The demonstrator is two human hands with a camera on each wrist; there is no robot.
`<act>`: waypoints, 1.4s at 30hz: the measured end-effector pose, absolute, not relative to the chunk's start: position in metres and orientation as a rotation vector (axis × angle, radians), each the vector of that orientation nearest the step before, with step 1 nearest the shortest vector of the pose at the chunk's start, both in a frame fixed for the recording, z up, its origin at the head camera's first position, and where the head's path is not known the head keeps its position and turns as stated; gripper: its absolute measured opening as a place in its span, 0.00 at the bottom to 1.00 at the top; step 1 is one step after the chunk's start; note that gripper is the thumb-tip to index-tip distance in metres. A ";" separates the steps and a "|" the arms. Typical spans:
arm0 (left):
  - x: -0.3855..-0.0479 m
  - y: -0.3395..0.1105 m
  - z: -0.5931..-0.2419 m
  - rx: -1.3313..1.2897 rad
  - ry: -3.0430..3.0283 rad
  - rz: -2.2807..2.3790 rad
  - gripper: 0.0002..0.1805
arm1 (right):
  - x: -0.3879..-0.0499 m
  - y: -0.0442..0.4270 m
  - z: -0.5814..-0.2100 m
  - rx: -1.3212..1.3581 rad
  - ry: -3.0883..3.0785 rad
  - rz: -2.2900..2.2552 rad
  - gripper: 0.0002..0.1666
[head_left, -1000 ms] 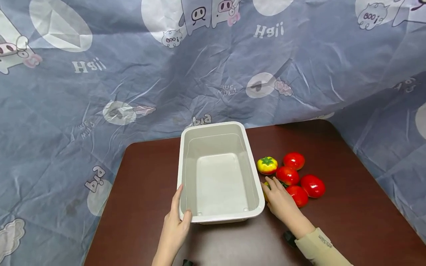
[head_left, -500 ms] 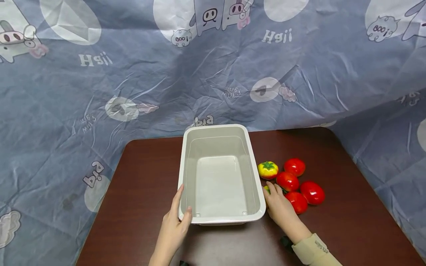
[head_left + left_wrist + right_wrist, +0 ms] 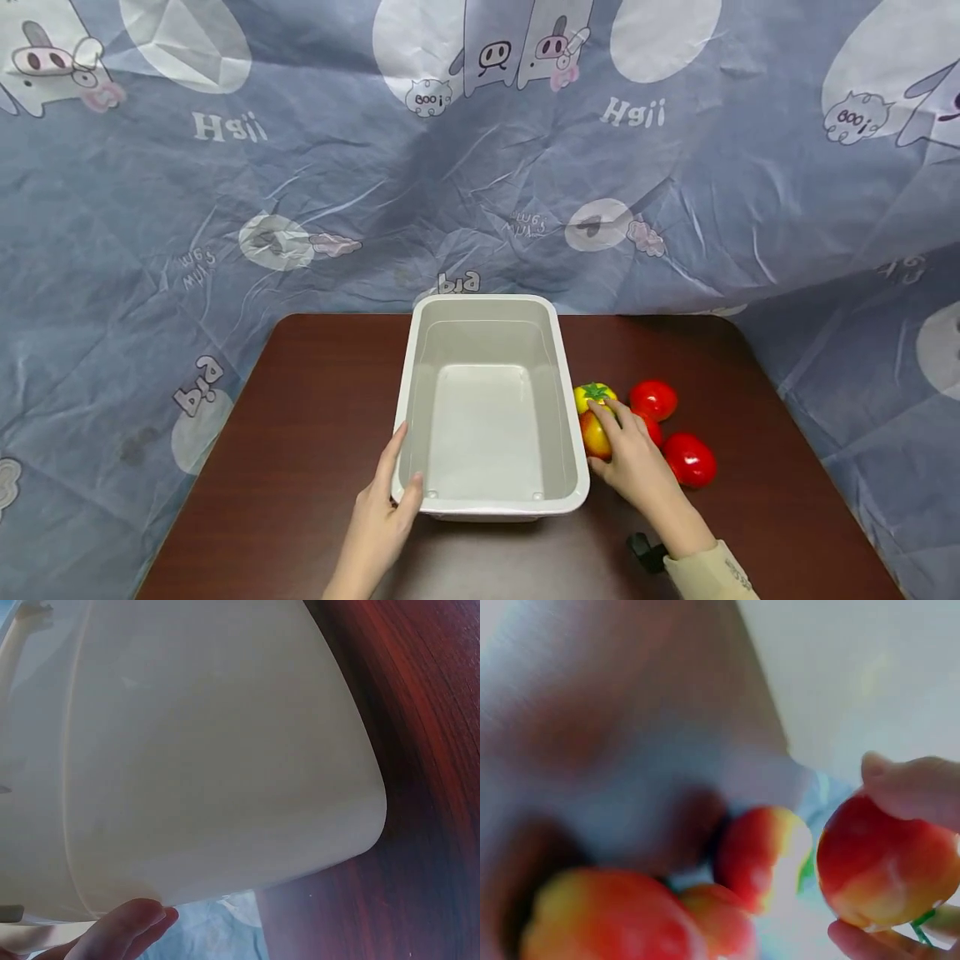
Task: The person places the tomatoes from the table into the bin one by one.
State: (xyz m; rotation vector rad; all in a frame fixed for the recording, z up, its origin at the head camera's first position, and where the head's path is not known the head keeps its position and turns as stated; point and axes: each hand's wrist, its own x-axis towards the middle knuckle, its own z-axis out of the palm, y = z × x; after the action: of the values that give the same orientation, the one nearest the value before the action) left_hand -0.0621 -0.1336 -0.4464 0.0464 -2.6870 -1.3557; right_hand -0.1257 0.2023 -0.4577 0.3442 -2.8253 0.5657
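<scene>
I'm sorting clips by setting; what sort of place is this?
Probably a makeshift indoor work corner, though the room itself is hidden: a cartoon-printed cloth hangs behind a dark table, with a bin and shiny tomatoes on it.

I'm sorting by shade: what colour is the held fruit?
The fruit is red and yellow; best: right wrist.

The left grip (image 3: 382,505) spreads its thumb; the right grip (image 3: 633,458) curls.

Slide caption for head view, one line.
Left hand on a pale bin, right hand gripping a red-yellow fruit beside it, red fruits nearby.
</scene>
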 end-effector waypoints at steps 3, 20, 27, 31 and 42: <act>-0.061 -0.134 -0.446 0.049 -2.684 -1.364 0.37 | -0.132 0.206 -0.443 0.302 -2.823 0.606 0.49; -0.062 -0.133 -0.445 0.057 -2.661 -1.358 0.37 | -0.161 0.181 -0.366 0.350 -2.736 0.872 0.47; -0.061 -0.132 -0.449 0.060 -2.657 -1.375 0.36 | -0.163 0.152 -0.360 0.457 -2.758 0.895 0.46; -0.061 -0.131 -0.450 0.063 -2.648 -1.367 0.36 | -0.166 0.144 -0.365 0.498 -2.772 0.881 0.45; -0.060 -0.131 -0.451 0.044 -2.660 -1.359 0.35 | -0.164 0.143 -0.371 0.547 -2.798 0.870 0.50</act>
State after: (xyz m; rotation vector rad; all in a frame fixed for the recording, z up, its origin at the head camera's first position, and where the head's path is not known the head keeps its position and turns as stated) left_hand -0.0599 -0.1311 -0.4505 0.0444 -2.6602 -1.3586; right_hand -0.1641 0.1429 -0.3713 0.5474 -2.7976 0.8702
